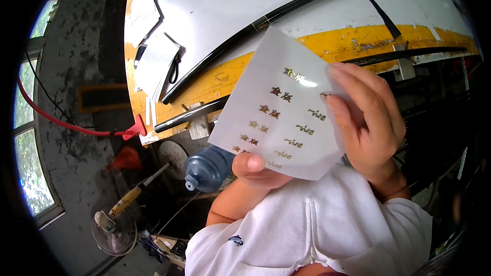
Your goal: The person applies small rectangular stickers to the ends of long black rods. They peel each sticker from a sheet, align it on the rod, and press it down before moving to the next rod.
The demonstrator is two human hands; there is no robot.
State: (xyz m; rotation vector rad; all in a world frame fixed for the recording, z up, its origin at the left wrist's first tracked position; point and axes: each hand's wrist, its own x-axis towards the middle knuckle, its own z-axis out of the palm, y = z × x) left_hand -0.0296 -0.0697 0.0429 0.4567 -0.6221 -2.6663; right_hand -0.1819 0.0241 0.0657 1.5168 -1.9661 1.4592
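Note:
A pale sheet of metallic lettering stickers (286,117) is held up, tilted, in front of my chest. Gold and reddish lettering runs down it in two columns. My left hand (258,174) grips its lower edge, thumb on the front and fingers hidden behind. Over the right edge of the sheet is my right hand (371,110), its fingers bent and its thumb pressed to the front face. A small dark mark shows at that thumb's tip, beside the upper end of the right column. Behind the sheet, a glossy black rod (225,46) lies across the white tabletop.
The worktable (215,0) has a worn yellow edge. A second black rod (189,115) rests along that edge on supports (198,125). Papers (156,66) lie at the left. Below are a blue water jug (207,168), a fan (115,227) and a red hose (66,122).

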